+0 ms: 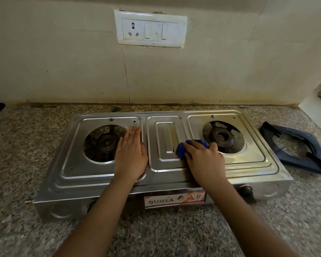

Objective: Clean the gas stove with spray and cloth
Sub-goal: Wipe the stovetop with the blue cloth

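- Speckled granite countertop (156, 234) nearest the camera; two bare forearms reaching forward over it.
- Steel two-burner gas stove (167, 179) set on the countertop; "SURYA" label (174, 199) centred on the front face; dark knob (246, 191) at front right, partly hidden by the right forearm.
- Left hand (131, 156) laid palm down on the stove top, fingers straight and close together, just right of the left burner opening; holding nothing.
- Right hand (204, 160) curled over a bunched blue cloth (182, 148); cloth pressed to the stove top between the raised centre panel and the right burner opening.
- Left burner (107, 142) and right burner (221, 137) exposed in round cut-outs of the steel top.
- Dark pan supports (300, 160) lying flat on the countertop just right of the stove, not touching it; number in the stack unclear.
- Beige tiled wall (63, 62) behind; white socket-and-switch plate (150, 28) mounted above the stove's centre.
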